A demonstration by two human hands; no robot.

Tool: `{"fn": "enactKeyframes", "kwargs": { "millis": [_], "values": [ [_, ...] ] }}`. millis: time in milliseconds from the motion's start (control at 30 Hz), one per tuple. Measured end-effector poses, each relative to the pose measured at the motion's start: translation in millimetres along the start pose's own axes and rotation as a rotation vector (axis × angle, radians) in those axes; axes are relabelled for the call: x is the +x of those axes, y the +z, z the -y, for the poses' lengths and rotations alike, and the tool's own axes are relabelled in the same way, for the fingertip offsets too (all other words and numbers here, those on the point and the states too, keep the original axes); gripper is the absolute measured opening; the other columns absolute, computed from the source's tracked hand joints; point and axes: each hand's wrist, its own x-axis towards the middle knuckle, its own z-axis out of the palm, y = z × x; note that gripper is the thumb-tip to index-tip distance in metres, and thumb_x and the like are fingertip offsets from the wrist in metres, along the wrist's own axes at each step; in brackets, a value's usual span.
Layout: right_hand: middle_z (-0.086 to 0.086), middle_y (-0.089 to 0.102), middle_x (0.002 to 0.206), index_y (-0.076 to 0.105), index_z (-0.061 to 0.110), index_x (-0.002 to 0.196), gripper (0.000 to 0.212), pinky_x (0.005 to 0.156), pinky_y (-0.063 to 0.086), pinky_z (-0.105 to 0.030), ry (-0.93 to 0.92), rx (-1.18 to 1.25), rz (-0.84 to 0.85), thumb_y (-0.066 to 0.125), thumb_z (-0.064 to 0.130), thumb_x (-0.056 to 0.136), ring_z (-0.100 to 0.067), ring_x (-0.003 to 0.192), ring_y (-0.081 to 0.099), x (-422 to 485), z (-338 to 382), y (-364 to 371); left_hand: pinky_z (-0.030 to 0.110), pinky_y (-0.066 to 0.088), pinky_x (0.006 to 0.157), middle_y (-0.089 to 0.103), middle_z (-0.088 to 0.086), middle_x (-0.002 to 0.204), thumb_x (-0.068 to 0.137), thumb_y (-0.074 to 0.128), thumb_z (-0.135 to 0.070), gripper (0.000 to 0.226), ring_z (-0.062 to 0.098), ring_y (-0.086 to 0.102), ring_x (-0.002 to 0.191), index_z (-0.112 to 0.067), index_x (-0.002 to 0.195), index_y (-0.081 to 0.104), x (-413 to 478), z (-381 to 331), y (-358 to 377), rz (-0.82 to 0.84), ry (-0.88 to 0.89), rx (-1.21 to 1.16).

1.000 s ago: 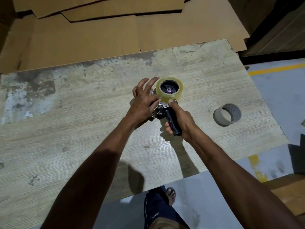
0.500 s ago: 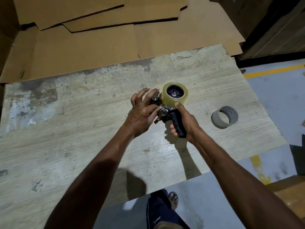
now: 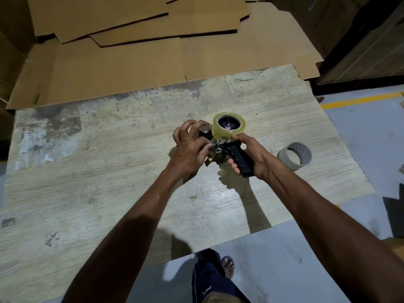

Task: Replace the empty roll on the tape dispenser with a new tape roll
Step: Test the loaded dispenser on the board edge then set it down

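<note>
A black tape dispenser [image 3: 237, 157] is held above the worn table [image 3: 109, 171]. My right hand [image 3: 251, 153] grips its black handle. A full clear tape roll [image 3: 228, 126] sits on the dispenser's wheel, facing up. My left hand [image 3: 192, 145] is curled around the dispenser's front end by the roller and metal plate, fingers bent over it. A small flap of tape sticks out below that hand. The empty grey cardboard core [image 3: 294, 156] lies on the table to the right, apart from both hands.
Flattened cardboard sheets [image 3: 131, 62] lie stacked beyond the table's far edge. The table's near edge runs over a grey floor with a yellow line [image 3: 360, 99] at right. My leg and sandalled foot [image 3: 227, 263] stand below the near edge.
Both hands and the dispenser have drifted slightly right and toward me. My left hand has closed further over the dispenser's front end, its fingers less spread than before.
</note>
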Motion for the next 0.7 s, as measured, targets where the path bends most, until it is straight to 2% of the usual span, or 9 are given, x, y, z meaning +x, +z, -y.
{"fn": "enactKeyframes", "kwargs": {
  "millis": [233,367,533,700],
  "values": [
    [-0.01,0.06,0.063,0.063,0.006,0.077,0.057,0.04,0.042,-0.02,-0.02,-0.04,-0.028,0.046,0.056,0.098,-0.019,0.043,0.054,-10.6,0.3,-15.8,0.046,0.014,0.11,0.046,-0.002,0.146,0.086,0.076,-0.024,0.004,0.028,0.028,0.143,-0.023,0.082,0.076,11.5,-9.5,-26.8,0.083,0.01,-0.002],
    [-0.013,0.059,0.063,0.062,0.004,0.085,0.057,0.04,0.041,-0.022,-0.072,-0.071,-0.045,0.045,0.056,0.101,-0.022,0.043,0.054,-14.3,-3.2,-13.9,0.044,0.01,0.11,0.047,-0.001,0.145,0.085,0.077,-0.024,0.004,0.029,0.029,0.143,-0.023,0.081,0.076,12.1,-13.9,-37.8,0.078,0.047,0.04],
    [-0.016,0.064,0.067,0.065,0.003,0.097,0.06,0.041,0.046,-0.026,-0.158,-0.135,-0.108,0.048,0.06,0.1,-0.026,0.047,0.058,-17.6,-6.0,-19.1,0.046,0.012,0.109,0.049,0.001,0.144,0.085,0.076,-0.027,0.006,0.028,0.03,0.142,-0.023,0.081,0.076,13.3,-13.8,-49.3,0.068,0.043,0.065],
    [-0.015,0.065,0.067,0.066,0.004,0.101,0.061,0.042,0.046,-0.027,-0.186,-0.144,-0.109,0.048,0.062,0.099,-0.025,0.05,0.059,-24.8,-6.1,-22.3,0.038,0.009,0.11,0.051,0.0,0.142,0.083,0.079,-0.023,0.004,0.029,0.033,0.141,-0.021,0.081,0.076,11.5,-24.9,-50.2,0.025,0.024,0.02]
  ]
}}
